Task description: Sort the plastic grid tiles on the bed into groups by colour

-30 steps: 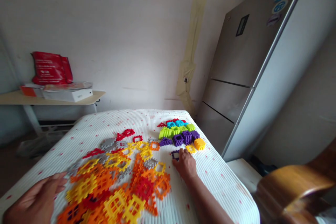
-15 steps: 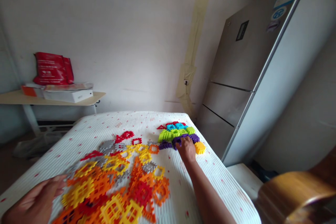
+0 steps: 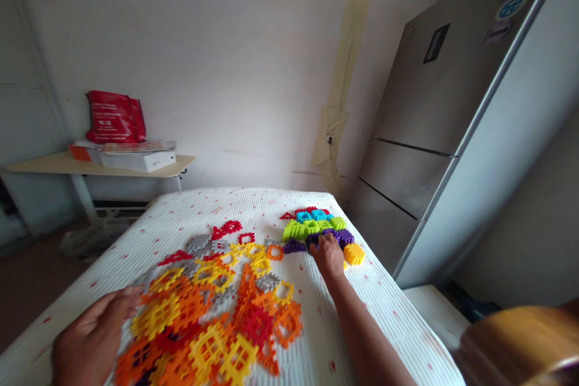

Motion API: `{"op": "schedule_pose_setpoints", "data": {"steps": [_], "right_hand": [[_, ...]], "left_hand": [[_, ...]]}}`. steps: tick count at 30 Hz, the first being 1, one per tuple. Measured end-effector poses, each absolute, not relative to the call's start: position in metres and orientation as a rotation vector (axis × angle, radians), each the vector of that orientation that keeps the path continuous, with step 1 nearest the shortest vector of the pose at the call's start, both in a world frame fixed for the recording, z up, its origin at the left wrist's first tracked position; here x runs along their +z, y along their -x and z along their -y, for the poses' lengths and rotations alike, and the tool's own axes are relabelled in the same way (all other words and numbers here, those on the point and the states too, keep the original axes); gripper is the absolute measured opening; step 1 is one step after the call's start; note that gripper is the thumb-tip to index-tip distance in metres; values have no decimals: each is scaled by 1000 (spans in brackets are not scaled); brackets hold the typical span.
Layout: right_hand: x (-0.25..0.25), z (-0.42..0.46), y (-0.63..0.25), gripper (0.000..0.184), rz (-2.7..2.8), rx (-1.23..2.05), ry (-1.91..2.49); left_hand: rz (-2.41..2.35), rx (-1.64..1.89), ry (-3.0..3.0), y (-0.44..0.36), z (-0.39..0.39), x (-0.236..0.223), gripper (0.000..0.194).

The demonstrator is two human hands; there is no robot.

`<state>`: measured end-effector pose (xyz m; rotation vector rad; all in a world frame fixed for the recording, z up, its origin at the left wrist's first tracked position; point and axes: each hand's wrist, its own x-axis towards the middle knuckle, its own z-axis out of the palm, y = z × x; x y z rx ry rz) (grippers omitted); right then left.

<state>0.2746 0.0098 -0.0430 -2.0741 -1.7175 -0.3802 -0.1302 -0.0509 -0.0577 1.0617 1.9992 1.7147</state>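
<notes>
My right hand [image 3: 330, 256] reaches to the far right of the table, its fingers curled down over the purple interlocking building pieces [image 3: 295, 246]; the fingertips are partly hidden. A yellow stack of pieces [image 3: 354, 254] lies just right of that hand. Behind are rows of lime green pieces [image 3: 296, 230], blue pieces [image 3: 318, 215] and a few red ones. My left hand [image 3: 93, 332] rests at the left edge of a loose heap, thumb and fingers pressed together; what they hold, if anything, is not clear. The heap mixes orange pieces [image 3: 187, 309], yellow pieces [image 3: 156, 316], red and grey ones.
A white ribbed cloth with red dots covers the table [image 3: 217, 205]. A tall grey fridge [image 3: 407, 114] stands at the right, a wooden chair [image 3: 520, 344] at the lower right. On a side table [image 3: 58, 163] at the left are boxes and a red bag [image 3: 115, 117].
The view has turned slightly left, so everything sits further right in the picture. My right hand stays at the purple pieces and my left hand beside the heap.
</notes>
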Motion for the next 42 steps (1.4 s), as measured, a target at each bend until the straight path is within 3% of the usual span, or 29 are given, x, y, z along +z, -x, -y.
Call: {"op": "schedule_pose_setpoints", "data": {"steps": [8, 19, 25, 30, 35, 42], "right_hand": [[-50, 0, -273, 24, 1814, -501, 1670], [-55, 5, -254, 31, 2032, -499, 1276], [-60, 7, -253, 27, 2028, -523, 1184], [-62, 9, -252, 27, 2054, -506, 1198], [-64, 9, -249, 26, 2072, -494, 1181], [-60, 13, -239, 25, 2076, -331, 1138]], "left_hand": [[-1808, 1516, -1190, 127, 71, -40, 31], [-1969, 512, -1829, 141, 140, -60, 15], [-2223, 262, -1820, 120, 138, -54, 9], [-2263, 399, -1770, 114, 131, -42, 14], [-2233, 788, -1708, 109, 110, -29, 15], [-1695, 1433, -1410, 85, 69, -26, 20]]}}
